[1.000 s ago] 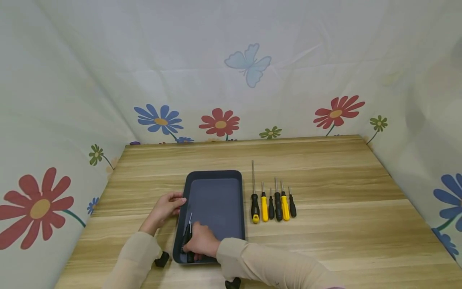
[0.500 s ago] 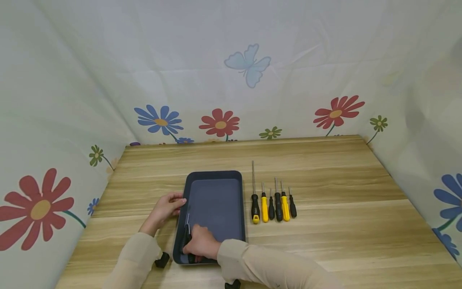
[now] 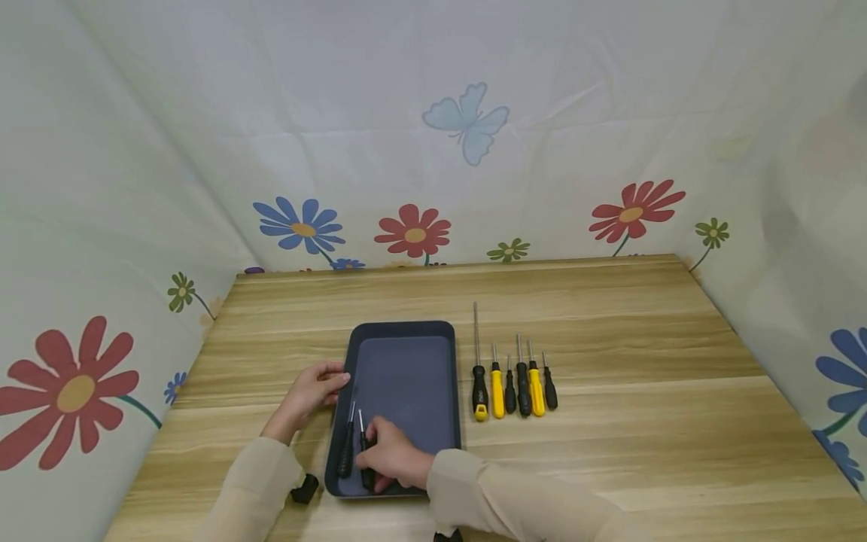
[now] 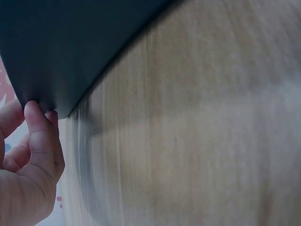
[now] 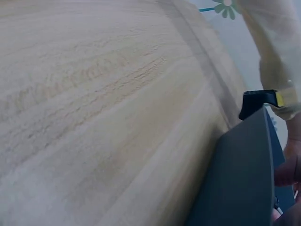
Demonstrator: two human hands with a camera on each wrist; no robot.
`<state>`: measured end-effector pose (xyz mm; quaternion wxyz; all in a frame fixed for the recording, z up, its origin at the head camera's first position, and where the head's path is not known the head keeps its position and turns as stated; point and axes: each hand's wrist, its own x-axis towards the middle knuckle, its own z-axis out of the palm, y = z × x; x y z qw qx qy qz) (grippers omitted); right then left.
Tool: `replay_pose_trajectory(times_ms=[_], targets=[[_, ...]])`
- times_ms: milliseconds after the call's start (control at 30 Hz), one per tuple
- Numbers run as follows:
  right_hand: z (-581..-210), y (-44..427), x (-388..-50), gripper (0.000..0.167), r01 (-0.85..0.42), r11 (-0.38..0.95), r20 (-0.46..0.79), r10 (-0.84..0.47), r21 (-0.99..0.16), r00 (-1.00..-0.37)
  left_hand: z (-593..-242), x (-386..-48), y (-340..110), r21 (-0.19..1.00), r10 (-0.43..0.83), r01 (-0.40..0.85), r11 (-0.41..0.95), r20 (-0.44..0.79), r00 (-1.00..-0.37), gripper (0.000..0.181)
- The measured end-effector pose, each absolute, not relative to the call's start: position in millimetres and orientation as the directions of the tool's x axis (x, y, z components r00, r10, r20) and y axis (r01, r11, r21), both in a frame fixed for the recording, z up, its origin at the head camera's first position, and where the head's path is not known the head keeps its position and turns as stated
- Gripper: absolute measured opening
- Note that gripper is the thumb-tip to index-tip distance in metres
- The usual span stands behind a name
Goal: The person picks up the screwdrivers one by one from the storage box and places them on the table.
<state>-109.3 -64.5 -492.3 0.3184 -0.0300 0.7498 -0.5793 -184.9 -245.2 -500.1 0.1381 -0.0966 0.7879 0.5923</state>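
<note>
A dark grey tray (image 3: 413,391) sits on the wooden table, seen in the head view. My left hand (image 3: 310,397) holds its left rim, thumb on top; the left wrist view has these fingers (image 4: 40,136) at the tray's edge. Inside the tray, near the front, my right hand (image 3: 393,455) grips a black screwdriver (image 3: 366,444) by its handle, partly covered by the fingers. The shaft points away from me. Just left of it, along the tray's left wall, lies another black screwdriver (image 3: 346,452). The right wrist view mostly catches the tray's outer side (image 5: 240,174).
Right of the tray, several screwdrivers lie in a row, handles toward me: a long black-and-yellow one (image 3: 479,391), yellow ones (image 3: 497,394) and black ones (image 3: 523,390). A flowered curtain (image 3: 339,113) hangs behind the wooden table (image 3: 630,324) and along both sides.
My right hand has shifted slightly right with the screwdriver, opening a gap from the other screwdriver in the tray. My left hand stays on the rim.
</note>
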Motion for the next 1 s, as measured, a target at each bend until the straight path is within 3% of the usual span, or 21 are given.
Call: replay_pose_trajectory(times_ms=[1000], targets=[[-445, -2, -145, 0.032, 0.337, 0.160, -0.371, -0.476, -0.928, -0.797, -498, -184, -244, 0.904, 0.014, -0.320, 0.282, -0.337, -0.941, 0.048]])
